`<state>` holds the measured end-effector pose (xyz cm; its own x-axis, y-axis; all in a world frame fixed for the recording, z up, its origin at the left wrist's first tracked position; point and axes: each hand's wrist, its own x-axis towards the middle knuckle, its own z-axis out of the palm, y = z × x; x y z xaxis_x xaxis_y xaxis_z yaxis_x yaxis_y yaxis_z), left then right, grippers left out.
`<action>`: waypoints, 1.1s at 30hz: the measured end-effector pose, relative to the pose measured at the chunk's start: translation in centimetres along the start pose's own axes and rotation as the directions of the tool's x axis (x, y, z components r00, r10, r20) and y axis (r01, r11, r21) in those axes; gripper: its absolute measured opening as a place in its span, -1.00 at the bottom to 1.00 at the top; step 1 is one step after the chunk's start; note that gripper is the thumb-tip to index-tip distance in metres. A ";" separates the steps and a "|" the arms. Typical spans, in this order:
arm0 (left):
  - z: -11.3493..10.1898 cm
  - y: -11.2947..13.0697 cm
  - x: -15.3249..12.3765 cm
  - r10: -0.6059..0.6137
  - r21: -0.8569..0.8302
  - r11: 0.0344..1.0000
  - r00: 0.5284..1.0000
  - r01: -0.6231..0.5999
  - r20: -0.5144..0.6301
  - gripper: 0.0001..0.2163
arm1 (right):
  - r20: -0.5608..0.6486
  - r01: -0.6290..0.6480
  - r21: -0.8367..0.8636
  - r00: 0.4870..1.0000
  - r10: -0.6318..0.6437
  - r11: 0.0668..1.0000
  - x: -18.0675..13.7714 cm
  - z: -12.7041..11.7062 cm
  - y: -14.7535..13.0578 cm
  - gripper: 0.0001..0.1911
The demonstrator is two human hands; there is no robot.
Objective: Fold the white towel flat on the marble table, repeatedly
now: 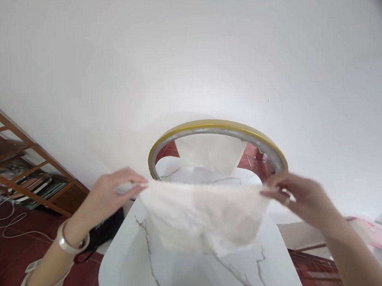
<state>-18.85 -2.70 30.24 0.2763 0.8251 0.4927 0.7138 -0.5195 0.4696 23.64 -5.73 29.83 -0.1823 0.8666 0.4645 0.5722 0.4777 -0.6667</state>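
A thin white tissue point(207, 218) hangs spread out between my two hands, partly see-through and blurred at its lower edge. My left hand point(119, 190) pinches its upper left corner between thumb and fingers. At the upper right corner, my right hand point(299, 195) is pinching it the same way. Just behind the tissue stands a round mirror with a gold rim point(209, 124), its lower part hidden. The tissue's reflection shows in the glass. Below is a white tabletop with grey marble veins point(129, 263).
A white wall point(187, 54) rises close behind the mirror. To the left are a wooden shelf point(36, 162) with books or papers, a white cable point(22, 226) on the red tiled floor point(12, 256), and a black object point(107, 226) beside the table. Pinkish white fabric point(375, 232) lies at right.
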 end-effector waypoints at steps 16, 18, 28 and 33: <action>9.3 -1.8 8.9 0.073 0.084 0.995 0.934 -0.046 -0.349 -0.56 | 0.069 0.433 -0.779 0.778 -0.624 0.453 16.4 10.5 -4.9 -0.50; 9.8 -2.8 8.8 0.065 0.085 0.996 0.917 -0.034 -0.393 -0.55 | 0.092 0.447 -0.785 0.768 -0.633 0.429 16.7 10.9 -5.0 -0.54; 15.3 -9.5 3.7 -0.329 -0.213 0.942 0.831 0.258 -0.448 -0.57 | 0.416 0.692 -0.712 0.554 -0.721 0.121 18.2 20.3 -5.7 -0.62; 15.4 -9.8 3.1 -0.336 -0.192 0.941 0.807 0.277 -0.486 -0.62 | 0.460 0.771 -0.633 0.454 -0.763 0.077 17.9 22.9 -5.5 -0.59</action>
<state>-15.09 8.37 15.83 -0.3296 0.7328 0.5953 0.6248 -0.3034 0.7194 -1.10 10.43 28.41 -0.8874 0.0953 0.4510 0.4092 0.6133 0.6756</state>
